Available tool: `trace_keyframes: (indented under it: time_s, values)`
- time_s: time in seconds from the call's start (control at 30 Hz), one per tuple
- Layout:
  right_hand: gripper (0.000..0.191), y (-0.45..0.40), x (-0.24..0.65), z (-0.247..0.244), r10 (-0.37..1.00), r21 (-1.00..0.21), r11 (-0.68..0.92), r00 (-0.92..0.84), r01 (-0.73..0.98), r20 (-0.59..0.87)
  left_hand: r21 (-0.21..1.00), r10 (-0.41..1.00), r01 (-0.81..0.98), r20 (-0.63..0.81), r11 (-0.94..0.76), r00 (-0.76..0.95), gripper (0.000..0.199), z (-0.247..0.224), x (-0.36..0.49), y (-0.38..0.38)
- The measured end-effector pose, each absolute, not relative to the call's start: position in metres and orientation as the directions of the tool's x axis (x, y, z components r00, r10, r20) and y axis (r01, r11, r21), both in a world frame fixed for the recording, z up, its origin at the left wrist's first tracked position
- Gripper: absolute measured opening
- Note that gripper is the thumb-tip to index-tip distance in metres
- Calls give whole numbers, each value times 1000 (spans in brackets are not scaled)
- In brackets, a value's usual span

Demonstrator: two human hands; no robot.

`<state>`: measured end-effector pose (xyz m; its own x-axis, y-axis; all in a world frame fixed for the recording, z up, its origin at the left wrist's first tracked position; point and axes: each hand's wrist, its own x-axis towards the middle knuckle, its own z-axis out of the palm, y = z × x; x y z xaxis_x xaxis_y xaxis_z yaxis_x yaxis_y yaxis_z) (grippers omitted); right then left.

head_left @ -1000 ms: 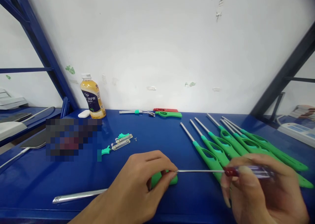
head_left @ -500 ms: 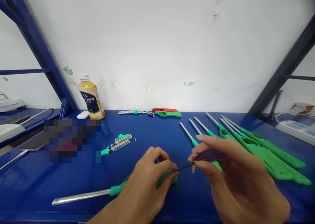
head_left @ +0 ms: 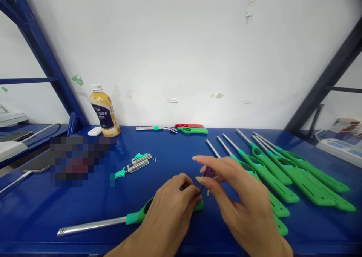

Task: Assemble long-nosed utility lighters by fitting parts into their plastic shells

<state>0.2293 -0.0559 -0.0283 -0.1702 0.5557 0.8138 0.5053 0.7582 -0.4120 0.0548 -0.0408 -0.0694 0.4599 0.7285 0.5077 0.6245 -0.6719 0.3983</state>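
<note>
A green long-neck lighter (head_left: 134,217) lies near the table's front edge, its metal tube pointing left. My left hand (head_left: 169,211) is closed over its green handle, covering much of it. Thumb and forefinger of that hand pinch together close to the handle's right end, by the tip of a screwdriver; any small piece between them cannot be made out. In my right hand (head_left: 244,202) the screwdriver (head_left: 208,172) is gripped by its dark purple handle. Its thin shaft slants down to the left fingertips, steeply tilted.
Several green lighters (head_left: 283,187) lie side by side at the right. Clear fuel tanks with teal triggers (head_left: 138,165) and a small screw (head_left: 154,159) lie left of centre. Red and green casings (head_left: 192,130) and metal tubes (head_left: 147,128) lie along the wall. A drink bottle (head_left: 104,113) stands back left.
My right hand has moved left and swung the screwdriver from nearly level to steep, its tip now at the left fingertips. My left hand stays on the lighter, barely shifted.
</note>
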Motion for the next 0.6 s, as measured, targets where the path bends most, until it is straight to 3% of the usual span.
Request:
trace_keyframes:
  time_s: [0.17, 0.3, 0.43, 0.5, 0.6]
  values:
    - [45, -56, 232, -29, 596, -445, 729, -162, 521, 787, 398, 743, 637, 471, -660, 475, 17, -73, 45, -51]
    - [47, -56, 230, -29, 625, -490, 734, -184, 470, 759, 280, 711, 686, 504, -672, 490, 32, -83, 24, -62]
    - [29, -56, 225, -33, 520, -348, 663, -72, 663, 851, 222, 682, 685, 508, -694, 526, 42, -90, 12, -66]
    - [28, -55, 225, -34, 497, -307, 623, -61, 719, 865, 211, 674, 682, 511, -700, 533, 41, -91, 13, -66]
    - [40, -55, 227, -34, 599, -440, 682, -102, 585, 794, 207, 663, 675, 524, -708, 535, 40, -89, 17, -65]
